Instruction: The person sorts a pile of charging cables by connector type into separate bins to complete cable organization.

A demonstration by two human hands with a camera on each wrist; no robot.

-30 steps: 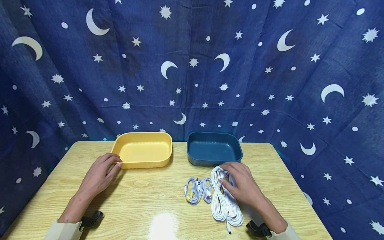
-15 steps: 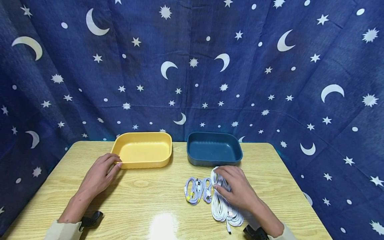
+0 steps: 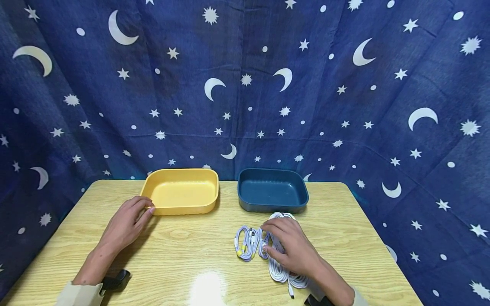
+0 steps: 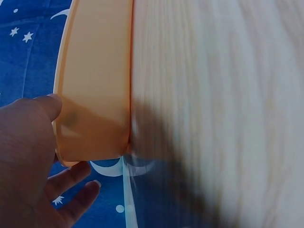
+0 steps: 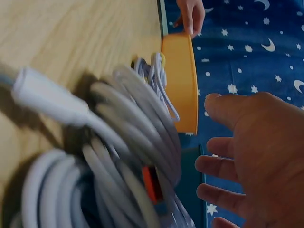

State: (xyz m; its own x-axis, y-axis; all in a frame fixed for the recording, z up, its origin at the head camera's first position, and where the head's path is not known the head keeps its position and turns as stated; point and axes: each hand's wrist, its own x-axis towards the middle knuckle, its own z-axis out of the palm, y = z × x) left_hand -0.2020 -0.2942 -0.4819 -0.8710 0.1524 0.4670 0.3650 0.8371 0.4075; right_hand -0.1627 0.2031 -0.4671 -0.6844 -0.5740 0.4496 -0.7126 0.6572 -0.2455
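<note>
1. Left of the frame in the head view, here's the left hand [image 3: 124, 221], pinching the near-left corner of the yellow bin [image 3: 183, 210], thumb outside the wall; the left wrist view backs up that grip on the rim.
2. Right of centre, low down, the right hand [image 3: 292, 246] hovers with nothing in its grasp! The right wrist view shows its fingers spread, with a gap between them and the coils.
3. Under that hand lie the white cables [image 3: 278, 273], looped flat on the table [image 3: 172, 246], one plug end pointing toward the bottom edge.
4. Just left of them, the purple cables [image 3: 249, 250] sit in two small coils, the fingertips passing over the right-hand one.
5. Above the cables stands the blue bin [image 3: 272, 208], right of the yellow one, both bare inside.
6. The step in hand looks like a reach for a cable coil; which one, I can't tell. Picking one up would call for lowering the fingers and closing them round all its loops, leaving neighbours undisturbed.
</note>
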